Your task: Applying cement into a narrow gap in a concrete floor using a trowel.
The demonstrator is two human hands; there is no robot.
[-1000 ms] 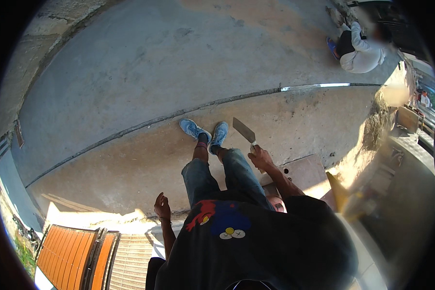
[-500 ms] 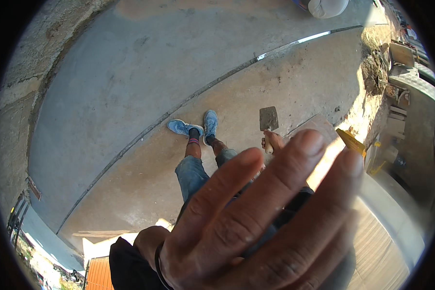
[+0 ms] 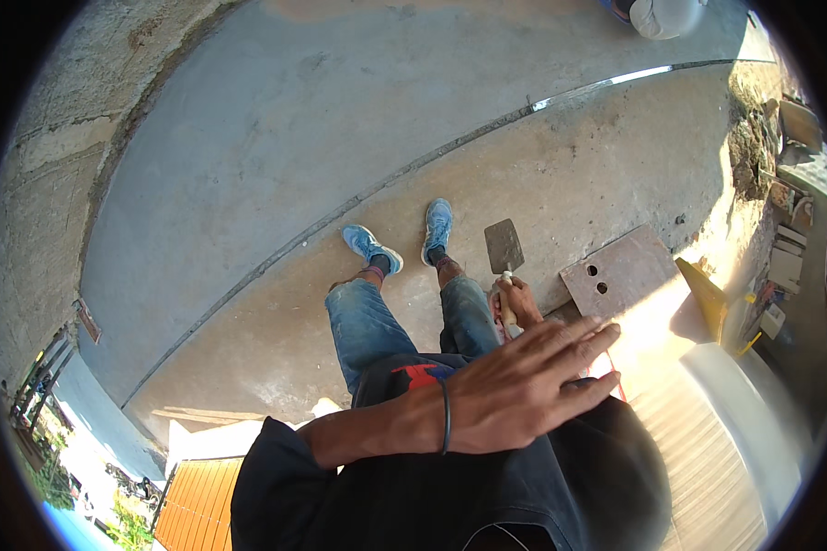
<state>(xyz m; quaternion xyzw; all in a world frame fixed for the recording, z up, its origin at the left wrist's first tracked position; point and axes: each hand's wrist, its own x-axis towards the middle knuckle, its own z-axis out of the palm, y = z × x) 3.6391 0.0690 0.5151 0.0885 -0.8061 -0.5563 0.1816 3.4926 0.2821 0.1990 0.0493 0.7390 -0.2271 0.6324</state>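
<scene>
My right hand (image 3: 521,301) is closed around the pale handle of a trowel (image 3: 504,246). Its flat grey squarish blade points away from me, above the brownish concrete. Stretched across my body, my left hand (image 3: 528,386) has its fingers extended and holds nothing. A dark band circles that wrist, and the hand covers part of my right forearm. Beyond the trowel hand lies a flat brown board (image 3: 623,274) with two dark holes.
A narrow groove (image 3: 340,211) separates smooth grey concrete (image 3: 239,156) from the browner strip under my shoes. A rough wall (image 3: 55,174) borders the left. To the right are a yellow object (image 3: 705,298) and a wood-grained surface (image 3: 708,459). A whitish rounded object (image 3: 668,16) sits far right.
My left hand has dropped from close before the camera toward my body, uncovering the board, my legs and the right hand. My feet now stand farther apart.
</scene>
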